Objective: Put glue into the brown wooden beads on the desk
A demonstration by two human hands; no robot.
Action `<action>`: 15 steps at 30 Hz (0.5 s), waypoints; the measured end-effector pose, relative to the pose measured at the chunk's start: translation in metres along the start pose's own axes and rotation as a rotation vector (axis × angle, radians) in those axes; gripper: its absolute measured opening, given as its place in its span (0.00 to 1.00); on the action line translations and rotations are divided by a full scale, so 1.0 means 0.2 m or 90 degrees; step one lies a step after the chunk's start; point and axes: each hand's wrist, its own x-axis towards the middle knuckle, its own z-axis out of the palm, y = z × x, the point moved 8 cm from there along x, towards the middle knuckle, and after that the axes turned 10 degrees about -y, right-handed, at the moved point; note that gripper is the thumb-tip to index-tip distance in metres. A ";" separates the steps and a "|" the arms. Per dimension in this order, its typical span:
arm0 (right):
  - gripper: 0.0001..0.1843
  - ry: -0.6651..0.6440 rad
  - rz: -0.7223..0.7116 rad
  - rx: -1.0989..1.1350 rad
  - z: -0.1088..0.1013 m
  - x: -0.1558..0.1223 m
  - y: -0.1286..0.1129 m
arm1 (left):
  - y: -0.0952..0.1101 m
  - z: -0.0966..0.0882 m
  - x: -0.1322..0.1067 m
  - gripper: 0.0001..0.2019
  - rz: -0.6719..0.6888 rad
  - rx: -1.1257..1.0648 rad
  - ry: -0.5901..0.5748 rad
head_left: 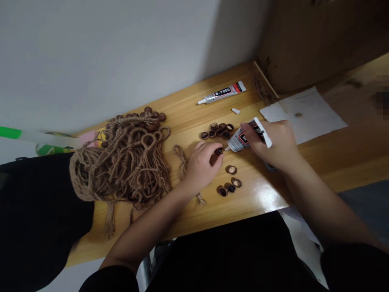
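Observation:
Between thumb and fingers my left hand [204, 164] pinches a small dark nut shell half [219, 151]. My right hand [278, 142] is closed round a glue tube [238, 140], tilted so that its nozzle [227, 149] points left, at or right beside the shell half. Beyond the hands lies a cluster of brown shell halves [213, 132]. Nearer me, several more open shell halves [232, 169] rest on the wooden table [188, 219]. Partly under my left hand is a short knotted twine cord [181, 160].
At left lies a large heap of knotted jute cords [127, 162] with round brown nuts [156, 117]. A second B-7000 glue tube [223, 93] and a white cap [235, 110] lie behind. White paper [306, 115] is on the right, below a brown panel [319, 44].

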 end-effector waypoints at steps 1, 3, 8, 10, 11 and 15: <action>0.21 0.002 -0.001 -0.006 0.00 0.00 0.00 | 0.00 0.00 0.00 0.08 0.002 0.000 0.000; 0.21 0.000 -0.002 -0.015 0.01 0.00 0.00 | 0.01 0.00 0.00 0.07 0.006 0.000 0.001; 0.20 -0.023 0.001 -0.024 0.04 0.01 0.01 | 0.00 0.00 0.00 0.08 0.001 0.004 -0.003; 0.20 -0.025 0.008 -0.033 0.05 0.00 0.02 | 0.00 0.00 0.00 0.10 -0.003 0.006 0.000; 0.19 -0.027 0.012 -0.037 0.06 0.00 0.02 | 0.00 0.00 0.00 0.12 -0.005 0.004 0.001; 0.18 -0.055 0.032 -0.055 0.08 0.00 0.02 | 0.00 0.00 0.00 0.13 -0.012 0.004 -0.008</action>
